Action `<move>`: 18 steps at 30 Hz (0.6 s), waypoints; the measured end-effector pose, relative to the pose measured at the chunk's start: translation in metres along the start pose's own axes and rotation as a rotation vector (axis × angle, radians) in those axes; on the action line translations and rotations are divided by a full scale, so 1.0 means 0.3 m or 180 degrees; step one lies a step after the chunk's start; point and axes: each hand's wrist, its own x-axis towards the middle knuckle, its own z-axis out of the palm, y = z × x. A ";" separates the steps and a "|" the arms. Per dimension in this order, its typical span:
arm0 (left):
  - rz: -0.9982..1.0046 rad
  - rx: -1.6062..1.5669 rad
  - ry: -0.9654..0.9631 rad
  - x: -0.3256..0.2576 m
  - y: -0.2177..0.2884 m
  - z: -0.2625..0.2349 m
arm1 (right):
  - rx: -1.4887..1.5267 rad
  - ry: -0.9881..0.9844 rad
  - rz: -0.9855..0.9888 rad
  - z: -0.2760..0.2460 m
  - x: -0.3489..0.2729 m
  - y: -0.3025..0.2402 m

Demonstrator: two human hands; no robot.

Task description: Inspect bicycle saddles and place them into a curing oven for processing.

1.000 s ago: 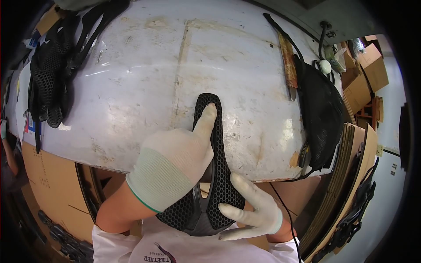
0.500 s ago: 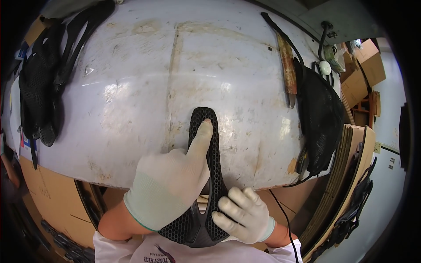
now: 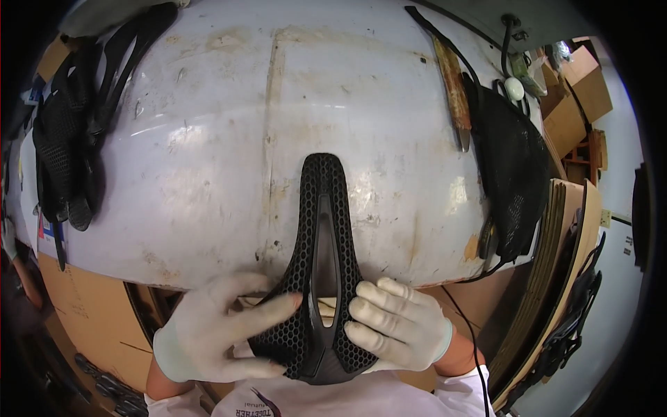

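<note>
A black bicycle saddle (image 3: 323, 177) with a honeycomb-textured pad and a long central slot lies in front of me. Its narrow nose points away over the table, its wide rear close to my body. My right hand (image 3: 399, 323), in a white knit glove, grips the saddle's right wing, fingers on top and the thumb mostly hidden beneath. My left hand (image 3: 226, 323), gloved alike, has its fingers spread at the left wing. One bare fingertip touches the honeycomb there, and the thumb is by the rear edge.
The scuffed whitish table (image 3: 201, 187) has black saddle covers (image 3: 66, 146) on its left. A worn wooden-handled tool (image 3: 453, 94) and a black mesh piece (image 3: 514, 174) lie on its right. Stacked cardboard (image 3: 563, 236) and a hanging black cable (image 3: 462, 316) are near my right arm. Another person's arm (image 3: 24, 274) shows far left.
My left hand has drawn back from the saddle's nose to its left wing, and its fingers have spread. The nose and slot are now uncovered. My right hand keeps its grip.
</note>
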 end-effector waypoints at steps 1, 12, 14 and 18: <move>-0.0073 -0.0324 -0.0166 -0.047 -0.007 0.002 | -0.0029 0.0020 0.0005 -0.001 0.005 -0.001; 0.0176 -0.0556 0.0207 -0.056 -0.010 0.075 | -0.0075 0.0154 0.0134 0.001 0.008 -0.018; -0.0100 -0.0567 0.0117 -0.048 0.044 0.070 | -0.0046 0.0165 0.0167 0.005 0.001 -0.017; -0.0559 -0.0387 0.0483 -0.071 0.097 0.127 | -0.0125 0.0212 0.0033 0.011 -0.007 -0.006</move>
